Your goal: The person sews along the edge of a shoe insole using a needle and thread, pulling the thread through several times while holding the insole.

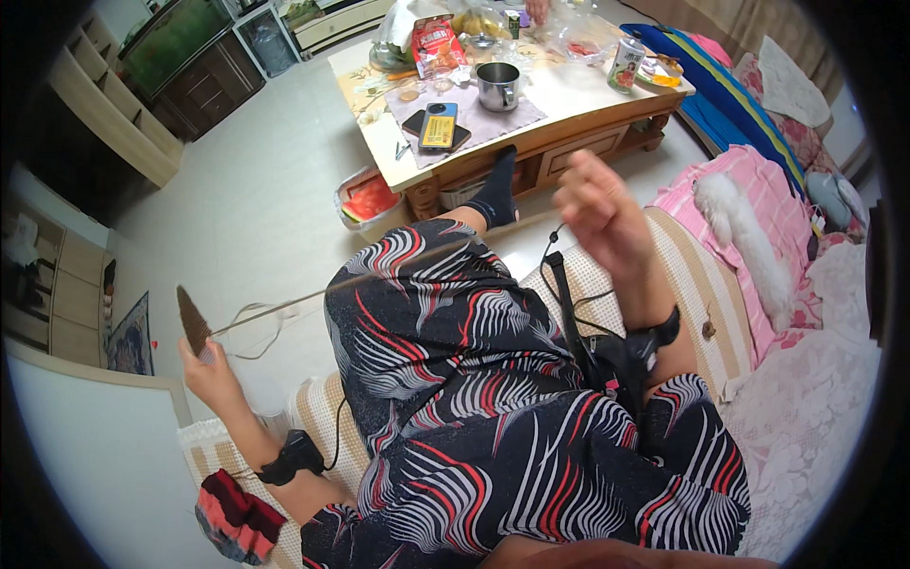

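Observation:
My left hand (213, 373), out to the left, grips a flat brown textured piece (192, 320), possibly a shoe sole, seen nearly edge-on. From that piece a long brown thread (284, 304) runs taut across my lap towards my right hand (597, 210). Raised in front of my right thigh, that hand is blurred; its curled fingers appear to pinch the thread's far part. Whether a needle is among the fingers cannot be made out. A loose loop of thread (266, 348) hangs beside the taut length. Both my wrists wear black straps.
A low table (370, 146) ahead bears a steel mug (498, 89), phones (439, 126), a can (625, 65) and food bags. Another person's hand (537, 11) is at its far side. Watermelon lies in a bin (373, 199). A white dog (746, 242) lies on the sofa at right.

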Demonstrator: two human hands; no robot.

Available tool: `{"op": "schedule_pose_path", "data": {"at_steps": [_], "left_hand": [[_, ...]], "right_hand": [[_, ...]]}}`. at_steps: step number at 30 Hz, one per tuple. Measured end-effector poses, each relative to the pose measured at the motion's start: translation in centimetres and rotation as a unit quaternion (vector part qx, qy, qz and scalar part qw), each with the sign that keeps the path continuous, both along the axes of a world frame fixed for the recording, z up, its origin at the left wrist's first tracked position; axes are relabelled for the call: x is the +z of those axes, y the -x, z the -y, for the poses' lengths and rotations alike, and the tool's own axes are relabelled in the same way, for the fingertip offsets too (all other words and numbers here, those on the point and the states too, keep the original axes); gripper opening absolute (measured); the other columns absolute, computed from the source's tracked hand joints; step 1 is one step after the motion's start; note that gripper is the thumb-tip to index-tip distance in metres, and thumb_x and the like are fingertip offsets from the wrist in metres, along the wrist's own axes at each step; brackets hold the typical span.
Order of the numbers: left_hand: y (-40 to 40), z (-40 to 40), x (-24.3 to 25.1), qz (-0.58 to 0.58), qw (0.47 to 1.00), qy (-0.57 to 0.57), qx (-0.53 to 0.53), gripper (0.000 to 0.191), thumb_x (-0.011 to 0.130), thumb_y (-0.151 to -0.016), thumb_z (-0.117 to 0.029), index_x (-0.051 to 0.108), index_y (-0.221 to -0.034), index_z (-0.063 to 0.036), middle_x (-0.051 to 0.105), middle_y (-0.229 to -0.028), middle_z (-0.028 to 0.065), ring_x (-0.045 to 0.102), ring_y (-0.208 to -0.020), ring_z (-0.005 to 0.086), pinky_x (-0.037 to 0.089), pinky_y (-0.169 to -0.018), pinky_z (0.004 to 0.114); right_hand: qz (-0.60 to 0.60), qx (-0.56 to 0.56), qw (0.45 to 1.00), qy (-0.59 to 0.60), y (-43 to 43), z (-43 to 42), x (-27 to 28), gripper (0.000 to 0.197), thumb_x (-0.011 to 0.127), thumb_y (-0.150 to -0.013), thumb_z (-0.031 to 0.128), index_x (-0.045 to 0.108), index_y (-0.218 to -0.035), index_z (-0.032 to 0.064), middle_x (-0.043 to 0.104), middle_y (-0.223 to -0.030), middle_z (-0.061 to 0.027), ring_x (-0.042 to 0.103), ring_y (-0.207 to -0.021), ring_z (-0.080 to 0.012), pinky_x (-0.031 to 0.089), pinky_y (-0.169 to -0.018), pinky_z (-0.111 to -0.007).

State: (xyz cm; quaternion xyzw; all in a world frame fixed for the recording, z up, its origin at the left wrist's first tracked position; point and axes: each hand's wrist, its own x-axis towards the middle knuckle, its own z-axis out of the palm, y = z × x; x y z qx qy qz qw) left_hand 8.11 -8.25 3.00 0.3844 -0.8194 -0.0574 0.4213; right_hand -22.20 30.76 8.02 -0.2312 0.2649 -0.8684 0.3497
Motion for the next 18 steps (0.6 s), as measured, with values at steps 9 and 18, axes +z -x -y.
{"op": "schedule_pose_path", "data": {"at_steps": [9,18], "left_hand": [[-6.2,3.2,-3.4,0.016,0.989,-0.036,0.141,0.032,0.055,-0.082,-0.008,0.052,-0.111,0.0049,0.062,-0.091,0.0258,0.06,-0.083,0.0407,0.047,-0.074,0.043],[2.4,-4.5,1.5,-0.225,0.926,-0.261,-0.152,0.023,0.066,-0.085,-0.013,0.06,-0.101,0.0015,0.059,-0.083,0.0017,0.051,-0.069,0.0076,0.043,-0.061,0.023]], "right_hand": [[0.125,-0.276,0.926,0.225,16.7,-17.7,-8.1,0.016,0.04,-0.097,0.004,0.04,-0.081,0.0011,0.032,-0.062,0.0003,0.028,-0.052,-0.0078,0.049,-0.072,-0.023],[-0.232,-0.362,0.884,-0.182,7.5,-1.8,-6.2,0.022,0.049,-0.093,0.009,0.054,-0.112,-0.0013,0.052,-0.079,-0.0011,0.051,-0.071,-0.0073,0.049,-0.086,-0.031]]}}
